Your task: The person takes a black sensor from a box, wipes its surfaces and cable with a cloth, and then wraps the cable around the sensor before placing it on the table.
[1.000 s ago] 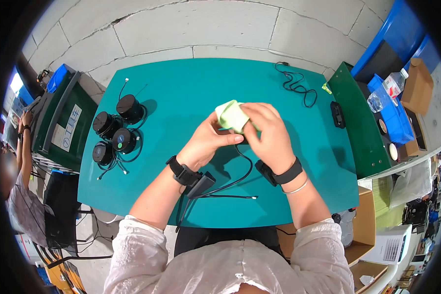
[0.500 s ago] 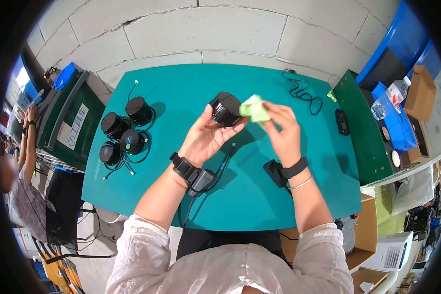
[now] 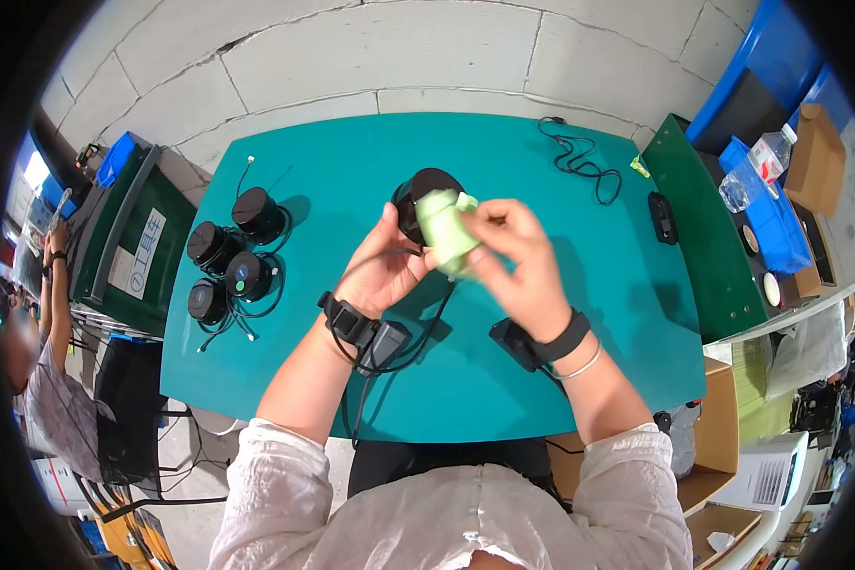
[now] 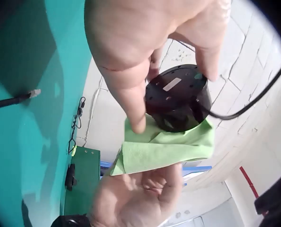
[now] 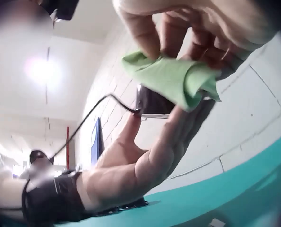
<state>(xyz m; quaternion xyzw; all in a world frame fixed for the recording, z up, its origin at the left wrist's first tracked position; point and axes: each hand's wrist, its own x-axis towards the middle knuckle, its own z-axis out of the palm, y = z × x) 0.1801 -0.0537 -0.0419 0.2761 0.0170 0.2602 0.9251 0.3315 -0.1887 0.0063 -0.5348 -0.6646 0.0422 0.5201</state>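
My left hand [image 3: 375, 271] grips a round black device [image 3: 411, 201] above the teal table, thumb and fingers around its side. In the left wrist view the device's flat face [image 4: 176, 85] shows a small pale label and a cable coming out. A light green cloth [image 3: 445, 228], pinched in my right hand [image 3: 522, 271], lies against the device. The right wrist view shows the folded cloth [image 5: 171, 78] under the right fingertips, partly covering the device [image 5: 154, 101].
Several black devices with cables [image 3: 247, 275] stand on the table's left. A coiled black cable [image 3: 584, 161] lies at the back right, near a green cabinet [image 3: 698, 247] holding a blue bin [image 3: 779, 237] and bottles. A person [image 3: 57, 399] is at far left.
Half a second ago the cloth was at the device's right side; now it covers part of its front. A second ago both hands were around the cloth, hiding the device.
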